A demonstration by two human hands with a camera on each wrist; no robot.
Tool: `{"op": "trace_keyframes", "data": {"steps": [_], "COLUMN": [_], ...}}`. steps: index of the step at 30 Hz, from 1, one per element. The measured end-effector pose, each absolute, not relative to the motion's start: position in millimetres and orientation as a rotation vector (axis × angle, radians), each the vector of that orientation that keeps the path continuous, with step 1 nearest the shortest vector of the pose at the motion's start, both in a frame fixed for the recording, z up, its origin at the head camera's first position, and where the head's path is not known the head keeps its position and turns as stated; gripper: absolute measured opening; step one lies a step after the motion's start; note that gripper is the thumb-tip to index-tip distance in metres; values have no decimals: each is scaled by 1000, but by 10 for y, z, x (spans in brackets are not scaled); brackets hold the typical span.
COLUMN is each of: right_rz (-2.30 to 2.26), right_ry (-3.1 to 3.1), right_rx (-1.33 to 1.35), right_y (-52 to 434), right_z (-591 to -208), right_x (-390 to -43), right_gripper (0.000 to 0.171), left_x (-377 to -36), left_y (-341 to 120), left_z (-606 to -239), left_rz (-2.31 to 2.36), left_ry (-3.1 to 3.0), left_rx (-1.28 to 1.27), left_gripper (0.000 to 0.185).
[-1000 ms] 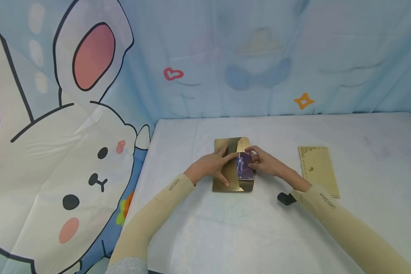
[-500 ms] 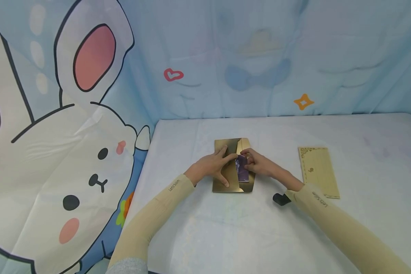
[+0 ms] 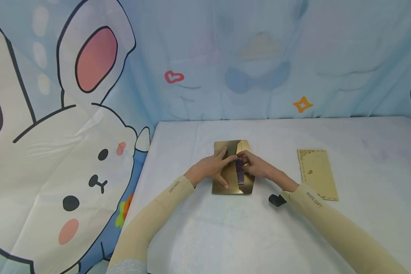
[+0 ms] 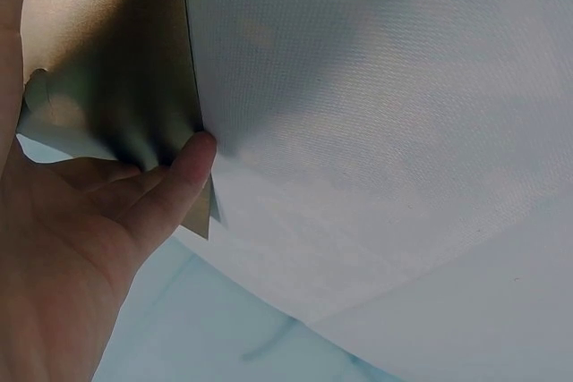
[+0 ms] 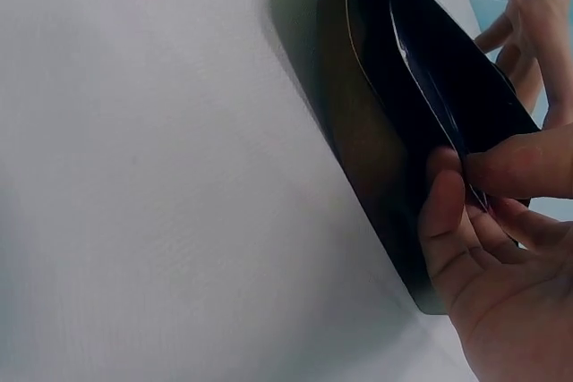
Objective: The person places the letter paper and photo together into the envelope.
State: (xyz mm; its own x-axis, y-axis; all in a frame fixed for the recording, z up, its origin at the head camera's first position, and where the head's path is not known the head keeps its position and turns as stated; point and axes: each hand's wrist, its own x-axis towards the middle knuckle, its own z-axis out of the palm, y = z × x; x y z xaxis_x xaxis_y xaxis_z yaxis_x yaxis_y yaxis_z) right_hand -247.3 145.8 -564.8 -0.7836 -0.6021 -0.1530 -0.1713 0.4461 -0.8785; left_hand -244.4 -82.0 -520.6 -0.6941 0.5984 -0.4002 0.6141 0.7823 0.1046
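A: Entry, left to right. Left hand (image 3: 210,167) lies flat on the gold envelope (image 3: 230,182), fingers straight and spread. The index reaches to 2 o'clock under the raised flap and the thumb presses the envelope's near left edge. In the left wrist view the thumb (image 4: 183,176) pins the gold paper against the worktop (image 3: 363,224).

B: Where does the envelope sit?

A: Mid-worktop, long side running 12 to 6. Photo card (image 3: 240,170) is at its right half, mostly under the flap, with only a narrow purple strip showing.

B: Right hand?

A: Right hand (image 3: 258,166), at 3 o'clock of the envelope, pinches the card's outer edge. In the right wrist view thumb and curled fingers (image 5: 448,212) close on the dark edge.

B: Step in hand?

A: Judged: the card is being slid sideways into the pocket and is nearly seated. The next move likely calls for a short push toward 9 o'clock while the left hand holds the mouth open, then release.

B: Anything else?

A: A small black object (image 3: 276,199) lies by the right wrist at 5 o'clock, too small to identify. A second gold envelope (image 3: 316,174) lies well apart at 3 o'clock.
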Motion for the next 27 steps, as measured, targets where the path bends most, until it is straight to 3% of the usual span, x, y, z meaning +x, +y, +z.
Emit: {"op": "trace_keyframes", "data": {"steps": [17,27], "right_rz": [-1391,-1358], "right_ry": [2228,2315], "right_rx": [-537,-402], "right_y": [1338,1259], "right_z": [-5618,-5591], "right_x": [-2473,-2446], "right_gripper": [55,48], "left_x": [-2480,-2449], "left_y": [-820,-826], "left_z": [-5262,-5226], "left_rz": [-62,-63], "left_ry": [2562,2552], "left_rx": [907,904], "left_gripper": [117,120]}}
